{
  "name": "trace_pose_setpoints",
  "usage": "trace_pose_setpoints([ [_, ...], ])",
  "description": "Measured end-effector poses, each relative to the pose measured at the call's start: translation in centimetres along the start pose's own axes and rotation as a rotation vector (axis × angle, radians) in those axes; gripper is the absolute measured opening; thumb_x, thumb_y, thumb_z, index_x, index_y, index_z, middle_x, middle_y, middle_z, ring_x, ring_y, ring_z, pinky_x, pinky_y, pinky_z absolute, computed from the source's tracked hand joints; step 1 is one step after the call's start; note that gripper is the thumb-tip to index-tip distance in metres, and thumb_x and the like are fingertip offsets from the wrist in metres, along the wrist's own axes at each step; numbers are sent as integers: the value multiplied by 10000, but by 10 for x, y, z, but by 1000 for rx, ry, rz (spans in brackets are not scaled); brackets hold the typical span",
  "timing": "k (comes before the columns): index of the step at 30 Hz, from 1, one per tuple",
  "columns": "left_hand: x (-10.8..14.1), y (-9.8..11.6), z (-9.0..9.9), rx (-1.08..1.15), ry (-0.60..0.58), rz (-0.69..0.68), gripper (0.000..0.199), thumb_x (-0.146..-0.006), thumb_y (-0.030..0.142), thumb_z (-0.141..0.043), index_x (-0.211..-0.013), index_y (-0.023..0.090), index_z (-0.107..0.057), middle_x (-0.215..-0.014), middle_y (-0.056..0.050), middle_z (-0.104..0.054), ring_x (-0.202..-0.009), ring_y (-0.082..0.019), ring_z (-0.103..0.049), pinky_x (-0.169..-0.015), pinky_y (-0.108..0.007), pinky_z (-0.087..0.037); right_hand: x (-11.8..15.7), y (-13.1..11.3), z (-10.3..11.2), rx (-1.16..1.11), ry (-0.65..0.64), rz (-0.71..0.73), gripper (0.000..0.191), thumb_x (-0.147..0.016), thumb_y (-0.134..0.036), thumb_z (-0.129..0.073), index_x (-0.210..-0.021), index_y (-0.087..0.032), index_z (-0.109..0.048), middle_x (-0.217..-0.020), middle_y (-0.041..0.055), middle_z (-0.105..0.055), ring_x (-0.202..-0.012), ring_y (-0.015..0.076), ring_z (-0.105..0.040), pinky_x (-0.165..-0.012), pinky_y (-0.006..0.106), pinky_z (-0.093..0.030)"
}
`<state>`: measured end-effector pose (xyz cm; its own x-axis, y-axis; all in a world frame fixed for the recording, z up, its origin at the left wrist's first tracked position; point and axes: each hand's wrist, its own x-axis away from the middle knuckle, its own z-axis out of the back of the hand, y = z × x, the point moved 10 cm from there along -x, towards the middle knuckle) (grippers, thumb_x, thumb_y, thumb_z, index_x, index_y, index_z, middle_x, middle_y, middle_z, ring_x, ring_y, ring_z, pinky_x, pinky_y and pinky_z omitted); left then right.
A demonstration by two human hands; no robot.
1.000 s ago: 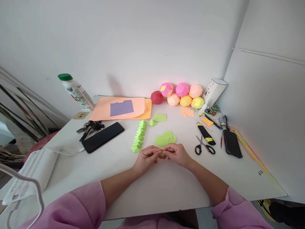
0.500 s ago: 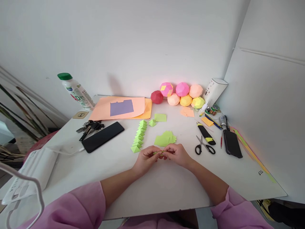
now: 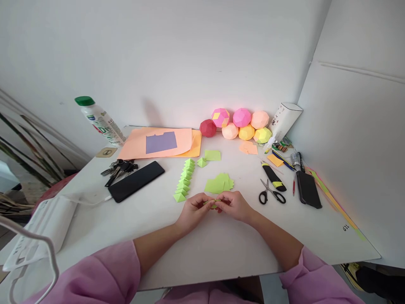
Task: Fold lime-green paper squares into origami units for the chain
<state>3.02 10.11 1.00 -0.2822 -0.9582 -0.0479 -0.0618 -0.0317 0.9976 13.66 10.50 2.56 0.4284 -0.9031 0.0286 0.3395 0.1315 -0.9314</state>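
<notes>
Little shifts since the frame half a second back: hands keep their place, but more of the green paper piece [image 3: 214,206] shows below the thumbs, so it seems to have turned or opened slightly.

Piece sits just nearer the body than the pile of green sheets [image 3: 217,185], which is the landmark for what follows. Left hand [image 3: 196,207] and right hand [image 3: 234,205] are close together, thumbs and fingers of both pinching the piece. Exact fold hidden by fingers.

Left of the pile: row of folded green units [image 3: 182,185], overlapping. Beyond the pile: single green unit [image 3: 201,162], with a flat green sheet [image 3: 213,155] beside it. Right of the pile: scissors [image 3: 268,190], then cutter [image 3: 273,176]. Farther beyond, by the wall: faceted paper balls [image 3: 241,118].

Step in hand, my reading: creasing one more unit. Next move probably calls for pressing the fold firm and squaring its edges, both hands holding opposite ends.
</notes>
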Motion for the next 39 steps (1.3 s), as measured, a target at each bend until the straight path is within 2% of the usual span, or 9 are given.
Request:
trace_pose_setpoints([
  [4,3,-11,0,-98,-10,91,252,-778,395,-578,-730,147,-580,-623,-6,-595,-568,-113,-532,-539,-229,-423,1,-5,-1,55,-14,35,172,-792,-296,-560,-722,-144,-595,-604,22,-627,-584,145,-641,-541,232,-492],
  [11,6,-11,-2,-142,-10,103,333,-762,450,-567,-633,164,-457,-503,37,-503,-446,-70,-369,-435,-189,-266,2,-17,0,105,-54,97,162,-795,-262,-535,-699,-142,-590,-608,27,-636,-563,128,-617,-514,216,-456],
  [18,5,-2,-3,-108,-19,18,312,-785,423,-551,-632,159,-485,-537,36,-484,-494,-77,-399,-475,-200,-304,2,-18,1,66,-35,55,134,-777,-248,-545,-710,-140,-589,-605,26,-638,-582,142,-642,-511,215,-467],
  [21,4,-4,-2,-105,-13,41,312,-785,438,-548,-656,155,-527,-490,46,-471,-457,-74,-395,-455,-200,-309,1,-15,4,52,-6,31,130,-777,-260,-559,-734,-141,-589,-621,30,-648,-599,145,-649,-524,219,-484],
  [23,4,-6,0,-107,12,87,303,-792,450,-535,-735,154,-568,-431,63,-450,-401,-69,-376,-425,-198,-299,1,-20,9,110,36,96,139,-787,-268,-558,-727,-146,-590,-610,25,-647,-567,130,-627,-517,216,-482],
  [26,5,-6,7,-46,98,126,298,-809,451,-514,-911,172,-539,-411,77,-478,-378,-77,-420,-425,-196,-330,5,-39,19,308,164,330,160,-824,-260,-526,-733,-157,-608,-602,20,-641,-509,102,-560,-499,212,-457],
  [30,3,-8,-1,79,34,161,355,-805,477,-505,-998,182,-464,-678,-18,-658,-562,-132,-602,-471,-212,-399,18,-60,17,545,255,625,179,-866,-201,-478,-793,-169,-639,-741,60,-671,-617,121,-583,-564,235,-477],
  [33,1,-9,-7,82,-30,165,390,-798,484,-508,-1023,166,-494,-757,-54,-667,-686,-169,-640,-483,-214,-406,20,-61,8,555,191,687,191,-880,-184,-458,-840,-167,-644,-853,89,-661,-732,143,-612,-630,252,-517],
  [39,-1,-11,-1,93,14,157,353,-792,448,-530,-1002,163,-524,-722,-38,-656,-712,-171,-634,-503,-221,-421,14,-56,8,395,104,642,159,-838,-292,-557,-879,-168,-648,-921,112,-659,-852,183,-631,-715,293,-558],
])
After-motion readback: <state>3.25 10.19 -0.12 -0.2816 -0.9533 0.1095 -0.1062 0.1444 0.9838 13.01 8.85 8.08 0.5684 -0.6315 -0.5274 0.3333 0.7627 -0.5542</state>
